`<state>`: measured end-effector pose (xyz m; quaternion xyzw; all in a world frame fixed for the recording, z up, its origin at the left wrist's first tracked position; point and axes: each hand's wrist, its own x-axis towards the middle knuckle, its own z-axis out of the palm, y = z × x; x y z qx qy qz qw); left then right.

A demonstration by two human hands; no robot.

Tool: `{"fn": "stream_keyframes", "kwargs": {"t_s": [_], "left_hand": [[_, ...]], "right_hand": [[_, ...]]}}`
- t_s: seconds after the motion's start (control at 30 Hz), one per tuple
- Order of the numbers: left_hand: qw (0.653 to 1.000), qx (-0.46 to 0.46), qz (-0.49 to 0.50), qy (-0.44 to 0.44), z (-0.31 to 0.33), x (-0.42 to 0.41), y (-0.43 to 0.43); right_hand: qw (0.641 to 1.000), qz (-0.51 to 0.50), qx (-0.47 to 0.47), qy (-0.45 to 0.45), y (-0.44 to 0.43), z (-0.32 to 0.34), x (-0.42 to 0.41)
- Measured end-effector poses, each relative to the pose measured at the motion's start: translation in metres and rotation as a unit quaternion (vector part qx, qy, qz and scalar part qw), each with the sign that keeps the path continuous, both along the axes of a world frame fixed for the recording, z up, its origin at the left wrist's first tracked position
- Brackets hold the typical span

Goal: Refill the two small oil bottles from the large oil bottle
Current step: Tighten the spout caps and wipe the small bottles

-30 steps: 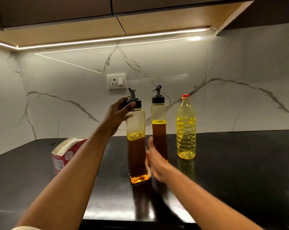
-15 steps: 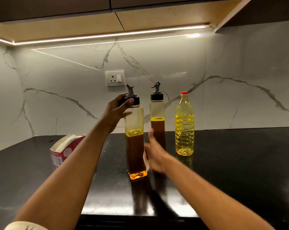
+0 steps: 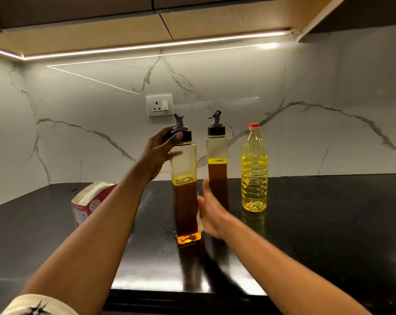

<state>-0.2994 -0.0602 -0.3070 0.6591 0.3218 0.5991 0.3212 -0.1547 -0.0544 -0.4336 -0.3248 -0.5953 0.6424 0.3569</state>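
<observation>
Black worktop (image 3: pixel 329 235) beneath a marble wall (image 3: pixel 79 110) is carrying the nearer small bottle (image 3: pixel 185 201), standing upright. Left grip (image 3: pixel 160 148) is reaching up, clasping its black cap (image 3: pixel 188 136). Right grip (image 3: pixel 213 212) is lying against its lower side, thumb up; whether it is grasping, I cannot tell. Brown oil is filling it past halfway.

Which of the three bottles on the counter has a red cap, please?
The round bottle of yellow oil at far right; the near square bottle and the far square bottle carry black pourer caps.
</observation>
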Motion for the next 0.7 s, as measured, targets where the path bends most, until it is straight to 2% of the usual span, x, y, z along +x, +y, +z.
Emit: {"fn": "stream_keyframes", "kwargs": {"t_s": [0.1, 0.17, 0.23, 0.4, 0.5, 0.6, 0.7], "left_hand": [[1.0, 0.002, 0.0, -0.011, -0.002, -0.005, 0.001], [1.0, 0.001, -0.007, -0.012, -0.002, -0.006, 0.001], [1.0, 0.003, -0.018, -0.01, -0.001, -0.006, 0.004], [0.999, -0.019, -0.051, 0.003, 0.004, -0.008, 0.007], [0.996, -0.015, -0.044, 0.07, 0.011, -0.011, 0.004], [0.988, 0.027, 0.039, 0.15, 0.017, -0.015, 0.006], [0.979, 0.065, 0.109, 0.162, 0.015, -0.014, 0.004]], "right_hand": [[0.995, -0.022, 0.056, 0.078, -0.003, 0.082, -0.006], [0.99, -0.038, 0.091, 0.103, -0.009, 0.109, -0.007], [0.992, -0.042, 0.096, 0.074, -0.014, 0.097, -0.004], [0.995, -0.032, -0.015, -0.094, -0.015, -0.015, 0.011], [0.992, -0.079, 0.008, -0.103, -0.014, -0.028, 0.009], [0.982, -0.145, 0.061, -0.108, -0.017, -0.028, 0.004], [0.972, -0.192, 0.086, -0.108, -0.029, -0.032, -0.001]]}}
